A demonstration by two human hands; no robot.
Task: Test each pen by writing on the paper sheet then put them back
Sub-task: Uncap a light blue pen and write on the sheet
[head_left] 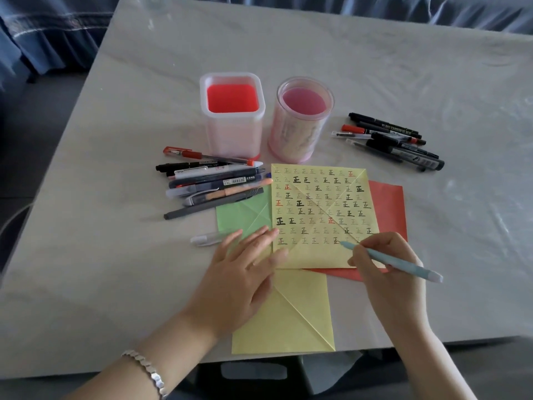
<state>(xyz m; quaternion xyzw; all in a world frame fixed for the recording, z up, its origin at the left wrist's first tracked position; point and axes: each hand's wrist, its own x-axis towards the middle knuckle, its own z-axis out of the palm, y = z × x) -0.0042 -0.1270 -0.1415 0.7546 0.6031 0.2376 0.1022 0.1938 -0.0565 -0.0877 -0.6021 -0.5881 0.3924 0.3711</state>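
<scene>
A yellow paper sheet [320,215] covered with rows of written marks lies in the middle of the table. My right hand [386,267] grips a light blue pen [403,264] whose tip touches the sheet's lowest row of marks. My left hand [245,269] rests flat with straight fingers on the sheet's left edge. A pen cap [206,238] lies just left of my left fingers. One pile of pens [213,183] lies left of the sheet, another pile of markers [392,140] at the right. Two pen holders stand behind: a square one [232,116] and a round one [300,122].
A green sheet [239,215], a red sheet [389,203] and a second yellow sheet [288,316] lie under and around the written one. The table's near edge [288,359] runs just below the papers. Blue fabric [43,30] hangs beyond the far left corner.
</scene>
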